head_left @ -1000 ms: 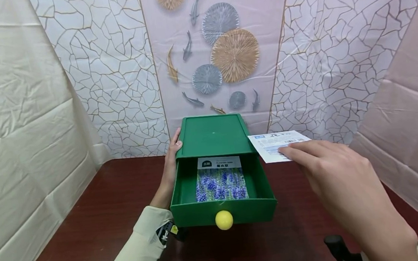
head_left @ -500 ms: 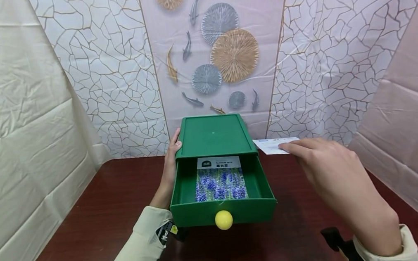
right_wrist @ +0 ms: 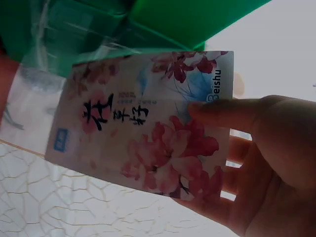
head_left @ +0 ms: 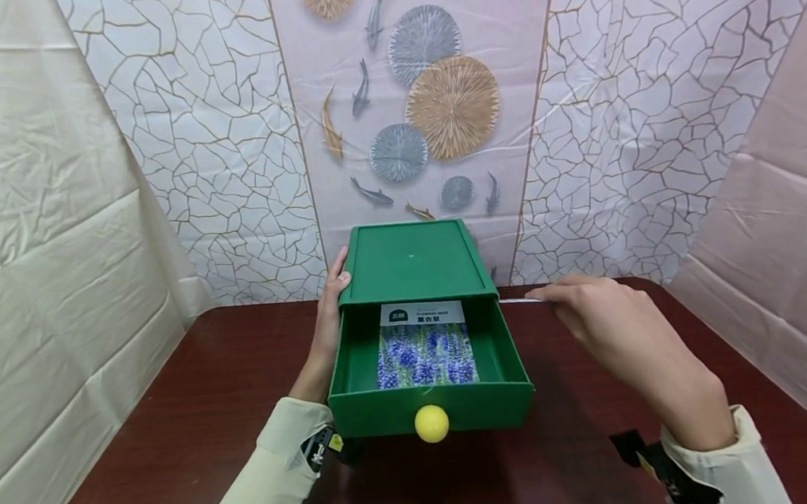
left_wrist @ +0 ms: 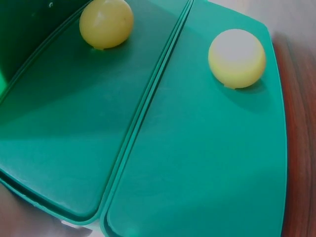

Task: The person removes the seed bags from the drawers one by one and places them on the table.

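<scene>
Showing pink blossoms, seed packet (right_wrist: 148,143), pinched by right hand (right_wrist: 266,163)

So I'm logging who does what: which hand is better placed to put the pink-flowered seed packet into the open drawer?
Right. The right hand already pinches the seed packet just beside the open drawer, while the left hand rests against the green box.

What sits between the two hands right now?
In the head view, the green drawer box stands between them, its open drawer holding a lavender seed packet. The left hand rests on its side; the right hand holds a flower packet.
</scene>
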Demonstrator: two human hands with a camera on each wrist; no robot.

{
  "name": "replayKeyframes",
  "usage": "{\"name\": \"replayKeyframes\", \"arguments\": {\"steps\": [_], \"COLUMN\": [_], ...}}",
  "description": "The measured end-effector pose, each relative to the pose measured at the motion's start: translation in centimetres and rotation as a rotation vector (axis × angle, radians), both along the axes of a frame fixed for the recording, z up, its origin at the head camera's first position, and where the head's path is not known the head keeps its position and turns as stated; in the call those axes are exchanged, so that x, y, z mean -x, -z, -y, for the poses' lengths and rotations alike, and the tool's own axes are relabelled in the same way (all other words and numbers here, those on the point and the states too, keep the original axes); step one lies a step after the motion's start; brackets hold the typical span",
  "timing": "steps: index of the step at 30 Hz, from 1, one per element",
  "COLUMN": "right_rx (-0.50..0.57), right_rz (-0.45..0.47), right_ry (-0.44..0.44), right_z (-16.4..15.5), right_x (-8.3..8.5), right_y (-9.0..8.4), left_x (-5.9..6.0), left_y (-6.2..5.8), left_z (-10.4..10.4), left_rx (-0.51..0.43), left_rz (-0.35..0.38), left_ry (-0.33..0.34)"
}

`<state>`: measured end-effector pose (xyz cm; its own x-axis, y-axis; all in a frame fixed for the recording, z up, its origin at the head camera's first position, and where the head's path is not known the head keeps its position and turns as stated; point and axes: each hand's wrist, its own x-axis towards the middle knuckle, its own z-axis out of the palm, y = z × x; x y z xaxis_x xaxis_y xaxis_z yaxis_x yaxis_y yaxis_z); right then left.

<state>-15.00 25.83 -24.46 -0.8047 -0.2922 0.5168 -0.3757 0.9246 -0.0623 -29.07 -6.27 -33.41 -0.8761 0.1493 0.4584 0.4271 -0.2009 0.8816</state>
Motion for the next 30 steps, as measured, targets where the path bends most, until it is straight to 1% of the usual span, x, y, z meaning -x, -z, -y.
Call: {"name": "replayKeyframes", "arguments": {"steps": [2,4,8,12,18,20,27,30], "right_rx": [-0.003,-0.009,-0.020,-0.027,-0.036,-0.036,-0.049,-0.049], "right_rz": [0.051,0.082,0.127,0.177,0.265,0.290,0.330,0.375], "right_ry": [0.005,0.010,0.023,0.040,0.072,0.075,0.059,0.056], "right_z": [-0.1,-0.3,-0.5,-0.7,-0.8,-0.8,-0.8,-0.8], "right_x": [0.5,1.0,1.9,2.7,3.8,4.1,4.7,4.8], "right_y": [0.2,0.4,1.0,1.7,2.7,3.1,4.4,4.8], "left_x": [0.0,0.1,0.4,0.5,0.6,0.6,0.2,0.2], "left_y": [0.0,0.1,0.3,0.4,0.4,0.4,0.1,0.1], "left_z": [0.0,0.0,0.1,0.1,0.0,0.0,-0.3,-0.3], "left_rx": [-0.003,-0.006,-0.013,-0.022,-0.009,-0.008,-0.005,-0.004], "left_rz": [-0.004,-0.009,-0.014,-0.013,-0.002,0.008,0.029,0.030], "left_ry": [0.000,0.000,0.011,0.017,0.001,-0.004,-0.010,-0.008]}}
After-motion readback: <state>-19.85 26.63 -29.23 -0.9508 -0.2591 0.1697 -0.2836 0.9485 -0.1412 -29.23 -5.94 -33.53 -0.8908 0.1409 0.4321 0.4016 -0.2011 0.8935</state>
